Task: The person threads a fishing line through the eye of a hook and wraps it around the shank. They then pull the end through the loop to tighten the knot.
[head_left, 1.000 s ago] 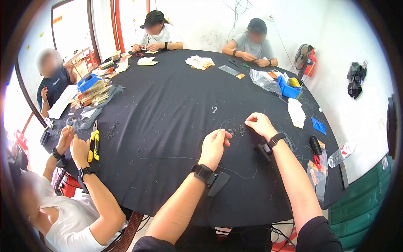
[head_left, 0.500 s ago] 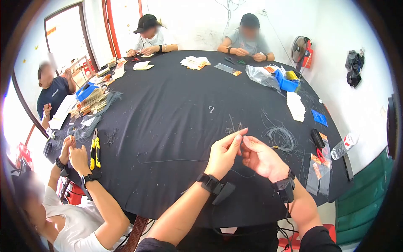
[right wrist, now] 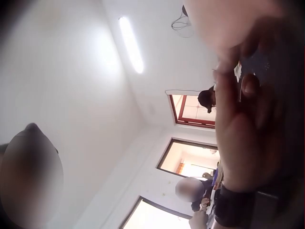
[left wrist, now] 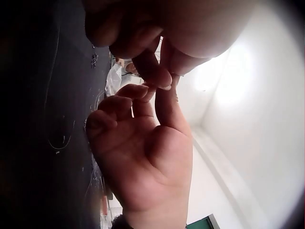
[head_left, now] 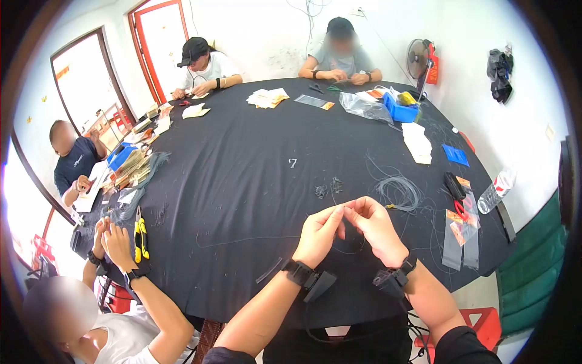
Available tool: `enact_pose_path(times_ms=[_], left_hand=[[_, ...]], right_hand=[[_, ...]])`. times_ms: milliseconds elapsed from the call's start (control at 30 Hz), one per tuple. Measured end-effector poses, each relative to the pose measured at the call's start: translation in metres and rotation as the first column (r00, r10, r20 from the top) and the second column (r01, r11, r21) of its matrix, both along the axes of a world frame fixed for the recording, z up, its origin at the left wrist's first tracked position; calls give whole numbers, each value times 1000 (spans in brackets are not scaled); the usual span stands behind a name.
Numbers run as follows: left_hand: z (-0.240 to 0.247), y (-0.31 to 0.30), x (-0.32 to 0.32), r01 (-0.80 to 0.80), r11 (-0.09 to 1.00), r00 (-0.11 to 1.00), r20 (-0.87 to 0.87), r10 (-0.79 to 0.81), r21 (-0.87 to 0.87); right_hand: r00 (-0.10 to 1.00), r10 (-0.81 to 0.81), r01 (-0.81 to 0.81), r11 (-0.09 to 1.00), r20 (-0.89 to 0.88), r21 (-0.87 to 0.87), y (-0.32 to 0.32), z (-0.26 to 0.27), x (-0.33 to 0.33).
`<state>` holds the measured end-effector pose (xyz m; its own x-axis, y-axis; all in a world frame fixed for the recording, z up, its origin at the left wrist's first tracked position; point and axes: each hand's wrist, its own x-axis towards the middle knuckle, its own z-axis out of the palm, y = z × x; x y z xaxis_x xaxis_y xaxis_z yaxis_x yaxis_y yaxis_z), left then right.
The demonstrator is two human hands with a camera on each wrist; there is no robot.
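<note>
My left hand (head_left: 318, 235) and right hand (head_left: 379, 230) meet at the fingertips above the black cloth. Left thumb and forefinger pinch a thin clear line (head_left: 248, 241), which trails over the cloth on the left; its end at the fingertips is too fine to see. The right thumb and forefinger pinch something tiny that they cover. Just beyond lie two small clusters of dark bits (head_left: 321, 192). In the left wrist view, the right hand (left wrist: 147, 152) faces the camera, palm visible, its other fingers loosely bent. The right wrist view shows the left hand (right wrist: 245, 143) in shadow.
A coil of clear line (head_left: 400, 193) lies right of the hands, with red scissors (head_left: 461, 210), plastic packets and a bottle (head_left: 496, 193) farther right. Yellow-handled pliers (head_left: 140, 235) lie left, near a seated person. Blue boxes, papers and more people surround the table.
My right hand has come from beside the dark clusters to meet the left hand, fingertip to fingertip. Both hands have turned slightly. The head view has shifted, uncovering the clusters and the coil.
</note>
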<state>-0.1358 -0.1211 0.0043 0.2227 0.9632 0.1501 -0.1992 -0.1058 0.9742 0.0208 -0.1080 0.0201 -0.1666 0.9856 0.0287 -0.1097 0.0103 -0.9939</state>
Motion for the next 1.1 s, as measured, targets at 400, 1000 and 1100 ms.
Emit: enact_pose_path(times_ms=[400,1000,1100], left_hand=[[8,-9,6,33,993,996,91,-23,-113],[-1,-5,0,65,990,991,121,-50,-125],[-1,-6,0,73,990,992,108,-60,-121]], right_hand=[[927,-296,80,756,231,649,-3,-3,1],[944,-228,40,796,238,605,-8,-2,4],[949,-219,36,790,226,612,-9,-4,6]])
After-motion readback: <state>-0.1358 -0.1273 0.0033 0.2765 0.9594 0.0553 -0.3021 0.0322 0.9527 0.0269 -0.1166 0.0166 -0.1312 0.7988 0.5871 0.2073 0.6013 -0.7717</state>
